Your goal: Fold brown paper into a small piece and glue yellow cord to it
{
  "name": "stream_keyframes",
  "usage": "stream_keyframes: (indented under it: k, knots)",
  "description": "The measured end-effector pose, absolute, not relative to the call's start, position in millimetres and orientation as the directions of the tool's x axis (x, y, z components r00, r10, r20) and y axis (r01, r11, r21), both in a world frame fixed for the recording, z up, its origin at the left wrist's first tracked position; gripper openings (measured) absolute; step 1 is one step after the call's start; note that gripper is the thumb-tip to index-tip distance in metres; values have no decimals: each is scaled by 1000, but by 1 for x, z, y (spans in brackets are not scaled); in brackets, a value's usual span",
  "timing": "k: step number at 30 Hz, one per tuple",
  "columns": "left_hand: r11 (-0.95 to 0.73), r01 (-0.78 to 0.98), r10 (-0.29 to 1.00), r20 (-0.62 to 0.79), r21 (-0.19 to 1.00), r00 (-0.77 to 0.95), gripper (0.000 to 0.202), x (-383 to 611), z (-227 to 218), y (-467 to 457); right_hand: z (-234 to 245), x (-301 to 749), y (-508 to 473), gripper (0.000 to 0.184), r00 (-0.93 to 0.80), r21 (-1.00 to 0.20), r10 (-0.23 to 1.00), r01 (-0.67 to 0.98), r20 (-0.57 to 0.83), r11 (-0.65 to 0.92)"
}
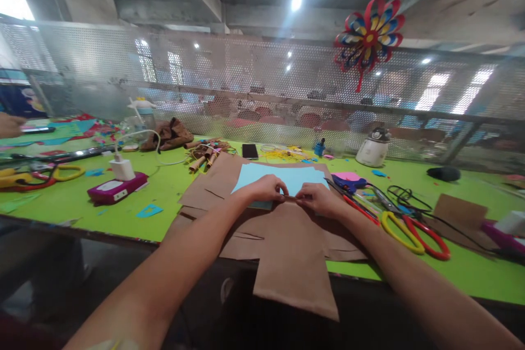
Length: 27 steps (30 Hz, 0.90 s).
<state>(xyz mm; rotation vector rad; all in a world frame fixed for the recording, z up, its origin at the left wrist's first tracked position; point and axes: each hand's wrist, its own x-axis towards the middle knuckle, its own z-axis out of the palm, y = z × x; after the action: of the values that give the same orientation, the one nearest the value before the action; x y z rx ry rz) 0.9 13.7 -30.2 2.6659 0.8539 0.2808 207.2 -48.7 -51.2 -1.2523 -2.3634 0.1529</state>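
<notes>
My left hand point(266, 188) and my right hand point(318, 198) meet at the middle of the table, fingers pinched together on a small piece of brown paper point(290, 197) between them. They rest over a light blue sheet point(283, 176), which lies on a stack of brown paper sheets point(287, 240). One brown sheet hangs over the table's front edge. The fingertips of both hands nearly touch.
The green table point(164, 197) holds red-and-yellow scissors point(414, 232), a pink power bank with a white charger point(117, 186), rolled brown paper tubes point(205, 157), a phone point(250, 151) and a white jar point(372, 149). A perforated metal screen point(229, 82) with a paper pinwheel point(369, 38) stands behind.
</notes>
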Motion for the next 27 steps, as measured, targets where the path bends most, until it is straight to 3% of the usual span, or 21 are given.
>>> stream_keyframes:
  k: [10,18,27]
  knots:
    - [-843,495,530,173,212,830,19,14,-35,4,-49,199,-50,19,-540,-135,786,792,300,595]
    - [-851,480,519,200,213,831,17,16,-41,8,-40,199,-57,20,-552,-87,797,806,243,585]
    - [-813,522,557,86,259,826,25,9,-31,5,-29,203,-68,22,-529,-52,836,840,147,541]
